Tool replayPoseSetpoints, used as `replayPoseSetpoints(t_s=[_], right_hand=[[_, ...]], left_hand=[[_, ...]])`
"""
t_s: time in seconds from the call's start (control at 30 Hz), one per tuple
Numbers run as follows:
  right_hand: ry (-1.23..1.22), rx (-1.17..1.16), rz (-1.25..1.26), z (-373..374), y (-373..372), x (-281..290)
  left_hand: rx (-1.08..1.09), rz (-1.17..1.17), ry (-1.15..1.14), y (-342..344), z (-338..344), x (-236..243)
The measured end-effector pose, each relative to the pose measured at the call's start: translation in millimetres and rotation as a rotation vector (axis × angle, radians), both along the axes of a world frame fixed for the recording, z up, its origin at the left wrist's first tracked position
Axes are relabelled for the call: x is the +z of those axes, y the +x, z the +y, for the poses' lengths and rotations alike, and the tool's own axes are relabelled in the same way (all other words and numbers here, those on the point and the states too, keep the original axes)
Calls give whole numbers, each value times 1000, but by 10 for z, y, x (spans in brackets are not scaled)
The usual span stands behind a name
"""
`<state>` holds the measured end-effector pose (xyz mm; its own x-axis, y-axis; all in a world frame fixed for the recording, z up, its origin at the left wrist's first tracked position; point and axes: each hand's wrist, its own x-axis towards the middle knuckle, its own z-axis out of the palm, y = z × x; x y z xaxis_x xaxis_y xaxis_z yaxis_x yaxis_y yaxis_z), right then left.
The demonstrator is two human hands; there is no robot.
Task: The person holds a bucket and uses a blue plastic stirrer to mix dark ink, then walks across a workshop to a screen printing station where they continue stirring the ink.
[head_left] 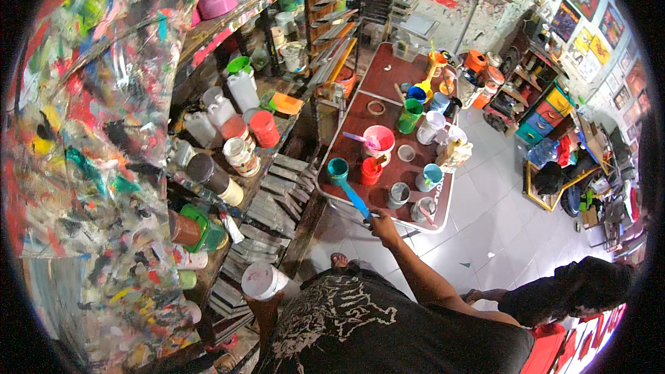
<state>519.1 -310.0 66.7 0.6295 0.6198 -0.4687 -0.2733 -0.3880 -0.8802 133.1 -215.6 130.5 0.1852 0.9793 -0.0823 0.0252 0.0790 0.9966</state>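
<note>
My right hand (382, 228) is closed around the end of a blue stirring spatula (357, 201). The spatula's far end reaches the rim of a small teal cup (337, 172) at the table's near left corner; whether the tip is inside cannot be made out. Low on the left, my left hand (266, 306) grips a white bucket (269, 281) from below, its fingers partly hidden. Beyond the teal cup stand a red cup (371, 172) and a pink-and-white tub (378, 142) with a purple-handled tool (355, 136) across its rim.
The brown table (353, 121) carries several more paint cups, among them a green cup (410, 116) and a grey cup (398, 195). Shelves with jugs and a red tub (264, 129) line the left, beside a paint-smeared panel (104, 166). Another person (575, 291) is at the lower right.
</note>
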Motion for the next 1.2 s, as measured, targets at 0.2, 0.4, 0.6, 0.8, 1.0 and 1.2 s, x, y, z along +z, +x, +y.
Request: replayPoseSetpoints(t_s=[0.2, 0.4, 0.6, 0.8, 1.0, 1.2], right_hand=[[165, -105, 80, 62, -69, 67], [224, -186, -1, 350, 18, -207], [239, -207, -106, 541, 93, -541], [220, -191, -140, 501, 91, -759], [187, -154, -187, 300, -92, -559], [191, -132, -285, 81, -246, -220]], left_hand=[[-10, 2, -6, 40, 60, -19], [-15, 12, -8, 45, 97, -35], [-17, 28, -10, 82, 136, -44], [-18, 53, -17, 114, 139, -45], [-31, 75, -15, 140, 172, -29], [-52, 79, -2, 193, 208, -4]])
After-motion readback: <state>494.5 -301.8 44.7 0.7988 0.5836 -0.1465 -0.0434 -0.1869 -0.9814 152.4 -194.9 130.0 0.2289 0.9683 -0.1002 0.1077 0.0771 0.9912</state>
